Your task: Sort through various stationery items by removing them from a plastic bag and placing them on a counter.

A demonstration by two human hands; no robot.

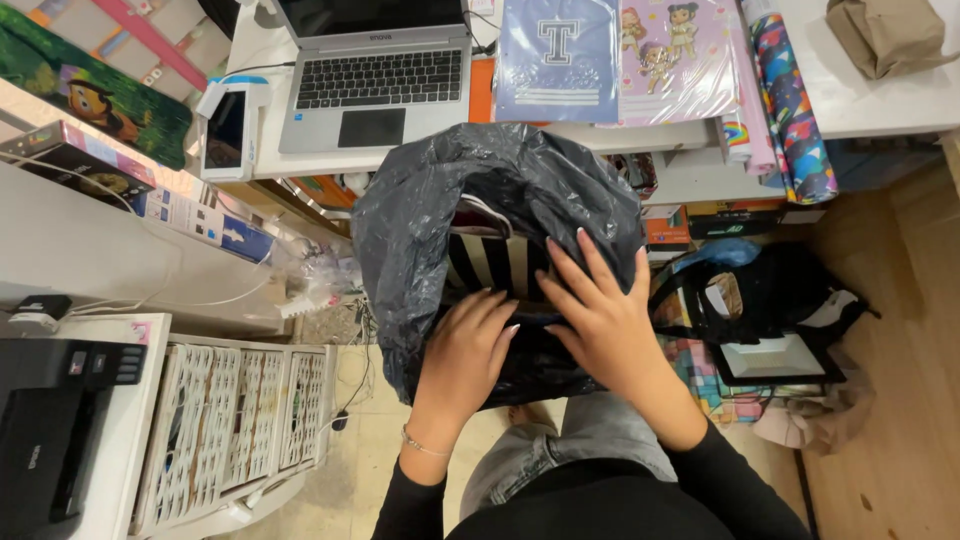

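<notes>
A large black plastic bag (420,210) rests on my lap, its mouth open toward me. Inside it shows a black-and-white striped item (490,262). My left hand (468,350) lies flat on the bag's near edge, fingers pointing up into the opening, a thin bracelet on the wrist. My right hand (600,310) presses on the bag's right side with fingers spread, touching the plastic. Neither hand closes around anything that I can see.
A laptop (372,75) stands open on the white desk (880,110) beyond the bag, beside a phone on a stand (226,130), printed sheets (620,60) and rolled wrapping paper (795,110). A black printer (50,430) and white wicker drawers (235,420) stand at the left. A dark bag (770,300) sits on the floor at the right.
</notes>
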